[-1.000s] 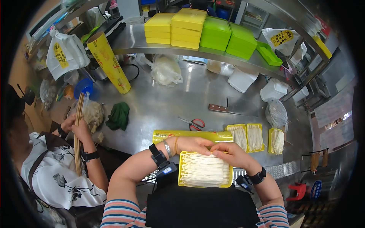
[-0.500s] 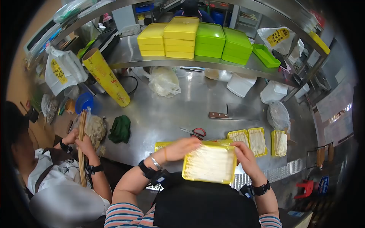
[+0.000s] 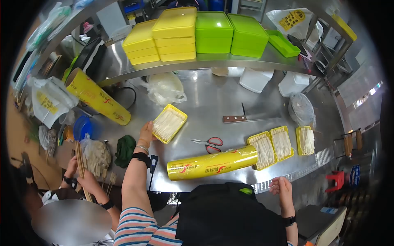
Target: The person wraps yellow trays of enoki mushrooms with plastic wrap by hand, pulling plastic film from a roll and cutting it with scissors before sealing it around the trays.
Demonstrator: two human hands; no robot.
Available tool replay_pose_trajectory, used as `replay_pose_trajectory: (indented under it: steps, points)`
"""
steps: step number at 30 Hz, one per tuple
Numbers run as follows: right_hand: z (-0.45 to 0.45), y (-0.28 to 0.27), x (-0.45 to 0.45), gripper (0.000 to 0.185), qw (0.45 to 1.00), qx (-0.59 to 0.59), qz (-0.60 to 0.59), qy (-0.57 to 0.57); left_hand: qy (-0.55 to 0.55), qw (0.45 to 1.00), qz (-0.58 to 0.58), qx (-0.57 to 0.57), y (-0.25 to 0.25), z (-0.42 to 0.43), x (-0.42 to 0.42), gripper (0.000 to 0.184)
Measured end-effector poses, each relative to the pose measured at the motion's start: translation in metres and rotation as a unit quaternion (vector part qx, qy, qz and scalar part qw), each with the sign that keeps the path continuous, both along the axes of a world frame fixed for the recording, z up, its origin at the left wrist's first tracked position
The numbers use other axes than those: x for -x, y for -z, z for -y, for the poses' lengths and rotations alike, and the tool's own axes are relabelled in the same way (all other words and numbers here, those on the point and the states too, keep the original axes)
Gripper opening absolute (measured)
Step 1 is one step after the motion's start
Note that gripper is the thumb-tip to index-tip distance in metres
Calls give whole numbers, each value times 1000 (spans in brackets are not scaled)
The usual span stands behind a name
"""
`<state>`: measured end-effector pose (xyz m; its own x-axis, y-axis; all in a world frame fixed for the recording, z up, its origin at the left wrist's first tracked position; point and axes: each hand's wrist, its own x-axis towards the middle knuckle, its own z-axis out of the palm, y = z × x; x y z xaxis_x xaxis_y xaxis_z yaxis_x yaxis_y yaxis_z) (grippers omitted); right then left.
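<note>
Left arm: extended up the frame from lower centre-left, banded at the wrist. Left hand point(image 3: 146, 133): fingers touching the left edge of a yellow tray point(image 3: 177, 131) of white strands point(image 3: 168, 122), left of centre; from my remote view I cannot tell whether they clamp it. Right arm: raised at lower right. Right hand point(image 3: 282, 188): near the counter point(image 3: 201, 98) edge, fingers half-curled, grip slack and unloaded. Yellow roll point(image 3: 211, 163): lower centre, lying between both hands.
</note>
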<state>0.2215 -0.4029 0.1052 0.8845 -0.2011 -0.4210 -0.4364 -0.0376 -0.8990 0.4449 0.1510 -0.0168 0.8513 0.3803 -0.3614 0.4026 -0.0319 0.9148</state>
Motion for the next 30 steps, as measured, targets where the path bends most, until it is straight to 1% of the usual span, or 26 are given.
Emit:
replay_pose_trajectory:
  steps: [1,2,4,5,6,7,8,9,10,11,13,15,17,18,20,21,23,24,26,27,29,30]
  points:
    - [-1,2,3,36,1000,2,-5,8,-22,1000,-9,1,9,-4,-2,44]
    - [0,6,6,36,1000,3,-15,17,-14,1000,-13,3,17,-10,-4,44]
    - [0,11,13,36,999,10,-33,39,24,998,-44,-38,38,-27,-8,41]
    - [-3,11,14,36,999,21,-26,26,82,979,-48,-179,53,-46,-14,40]
    - [-6,11,15,36,999,33,-19,15,141,938,-44,-314,66,-53,-20,38]
    - [-7,11,16,36,999,35,-26,15,166,867,-16,-470,53,-38,-16,34]
    - [-8,10,17,36,998,41,-31,31,180,770,17,-612,21,-23,-8,30]
    - [-10,9,17,35,998,39,-37,26,190,770,24,-608,-12,-2,-4,30]
    - [-11,10,16,35,998,36,-42,17,200,790,90,-572,-45,22,1,28]
    - [-10,14,17,34,999,25,-41,18,208,807,150,-532,-59,46,6,27]
    - [-10,21,18,33,998,23,-51,15,370,843,138,-366,-59,85,0,35]
    - [-10,26,13,33,999,12,-50,6,544,713,132,-423,-79,130,-4,39]
    - [-7,27,10,33,999,20,-39,-22,618,610,123,-480,-70,159,-15,41]
    - [-6,25,8,33,999,17,-38,-21,619,608,122,-482,-62,166,-20,41]
    - [-3,19,4,32,997,46,-49,-34,673,513,81,-527,-49,184,-31,41]
    - [0,18,4,32,998,45,-47,-25,677,507,85,-527,-46,192,-34,41]
    - [8,19,5,30,997,46,-54,-24,669,483,44,-564,-39,204,-37,38]
    - [12,22,8,30,998,43,-52,-16,672,476,48,-566,-32,206,-41,38]
    - [20,31,17,29,998,36,-46,-13,649,513,65,-558,-17,202,-53,35]
    - [23,35,21,29,998,33,-47,-7,652,508,66,-559,-15,201,-61,35]
    - [27,41,31,26,999,24,-32,-8,593,547,85,-584,-12,202,-78,32]
    - [26,39,34,26,999,23,-35,-3,597,544,85,-583,-14,205,-83,32]
